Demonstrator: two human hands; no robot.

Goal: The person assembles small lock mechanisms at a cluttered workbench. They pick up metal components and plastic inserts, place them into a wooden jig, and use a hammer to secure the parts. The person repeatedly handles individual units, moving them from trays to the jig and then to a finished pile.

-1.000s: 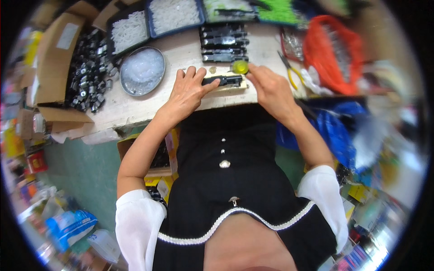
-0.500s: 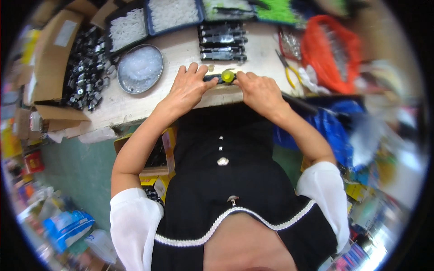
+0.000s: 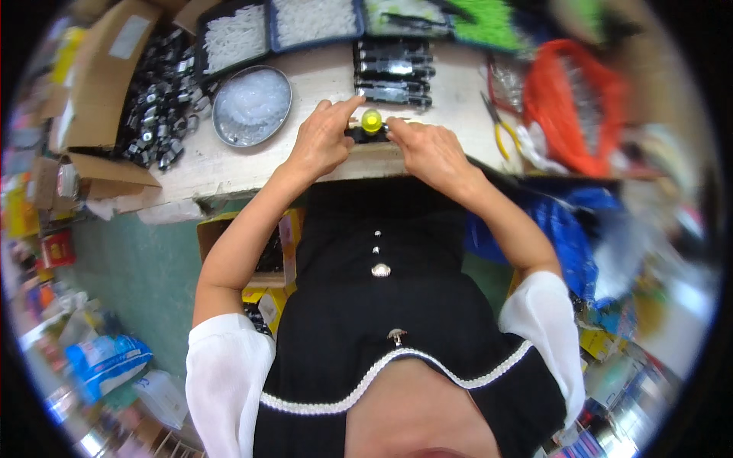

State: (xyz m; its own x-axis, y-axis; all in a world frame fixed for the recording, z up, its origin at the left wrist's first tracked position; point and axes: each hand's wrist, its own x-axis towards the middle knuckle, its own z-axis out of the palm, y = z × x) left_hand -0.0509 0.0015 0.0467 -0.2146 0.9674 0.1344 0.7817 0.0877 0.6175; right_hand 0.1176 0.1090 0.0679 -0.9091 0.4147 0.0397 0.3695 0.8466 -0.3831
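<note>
At the table's front edge, both hands hold a small black bar-shaped part (image 3: 356, 136) with a round yellow-green piece (image 3: 372, 120) standing on it. My left hand (image 3: 324, 139) is closed on its left end, index finger stretched out above it. Thumb and fingers of my right hand (image 3: 429, 153) pinch the right end. My fingers cover much of the part, so its exact kind cannot be told. Just beyond lies a row of several black, shiny bar-shaped parts (image 3: 393, 70), side by side.
A round metal dish (image 3: 286, 114) of clear small pieces stands left, beside a heap of black and silver parts (image 3: 156, 114) and a cardboard box (image 3: 103, 84). Trays (image 3: 359, 17) line the back. Yellow-handled pliers (image 3: 502, 137) and a red plastic bag (image 3: 546, 84) lie right.
My left index finger has lifted and stretched toward the row of black parts. The yellow-green piece now sits slightly further left between my hands. The whole view has shifted a little.
</note>
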